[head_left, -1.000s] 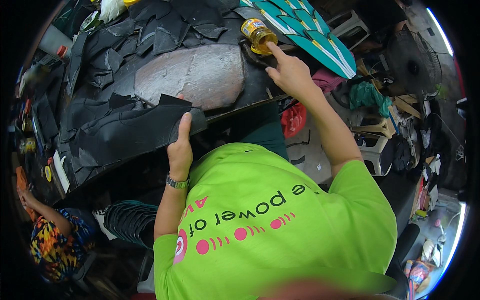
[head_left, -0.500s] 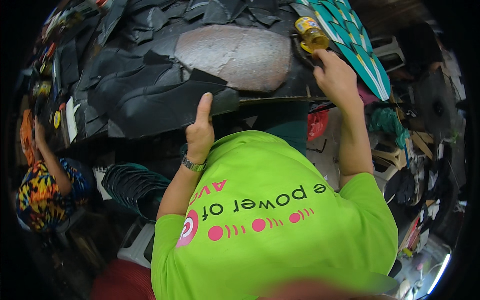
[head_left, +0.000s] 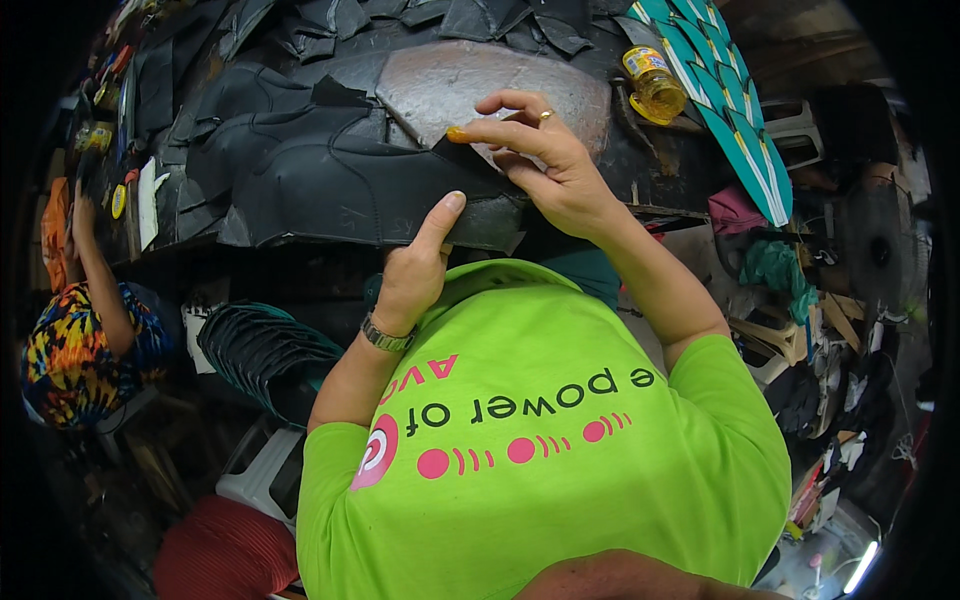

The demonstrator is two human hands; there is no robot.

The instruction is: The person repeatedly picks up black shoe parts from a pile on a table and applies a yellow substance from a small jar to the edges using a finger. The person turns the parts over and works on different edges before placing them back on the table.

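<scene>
A black stitched shoe upper [head_left: 340,195] lies at the near edge of the workbench, over other black pieces. My left hand [head_left: 415,270] grips its near edge, thumb flat on top and the other fingers hidden underneath. My right hand [head_left: 560,175] has its fingers apart, and the index fingertip carries a yellow, glue-like smear. That fingertip is at the upper's raised, pointed corner [head_left: 458,150]. Beyond it lies a smooth grey-brown slab [head_left: 500,75]. A jar [head_left: 655,88] of amber, glue-like substance stands at the right of the bench, touched by neither hand.
Overlapping teal pieces with white stripes [head_left: 735,120] cover the right side. Black cut pieces [head_left: 420,15] line the back of the bench. At the far left, another person's arm [head_left: 100,270] reaches to the bench. A stack of dark curved pieces [head_left: 265,350] sits below it.
My right hand has left the jar and moved left to the upper's corner, yellow smear on its index finger. My left hand still grips the upper's near edge.
</scene>
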